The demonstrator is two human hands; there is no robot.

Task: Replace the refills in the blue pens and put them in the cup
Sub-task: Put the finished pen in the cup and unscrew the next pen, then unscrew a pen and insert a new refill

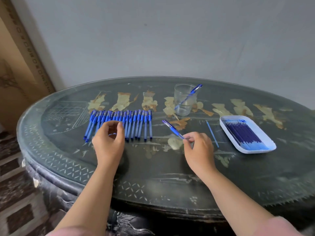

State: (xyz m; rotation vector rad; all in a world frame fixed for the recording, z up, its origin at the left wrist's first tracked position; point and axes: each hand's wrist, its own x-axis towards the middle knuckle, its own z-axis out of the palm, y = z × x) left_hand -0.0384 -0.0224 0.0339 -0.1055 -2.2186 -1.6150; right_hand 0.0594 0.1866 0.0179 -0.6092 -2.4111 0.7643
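Observation:
Several blue pens (134, 124) lie in a row on the table's left half. My left hand (109, 138) hovers over the row's near ends, fingers curled, with a small blurred piece between them that I cannot identify. My right hand (198, 147) pinches the near end of one blue pen (173, 129), which points away to the upper left. A clear glass cup (185, 100) stands behind it with one blue pen (191, 94) leaning inside. One thin blue refill (212, 134) lies loose on the table. A white tray (250, 150) at the right holds several refills (243, 135).
The dark oval table (153, 167) has a glass top with pale painted figures. Its near edge curves across the lower view. A grey wall stands behind it, and a framed panel (25, 48) leans at the left.

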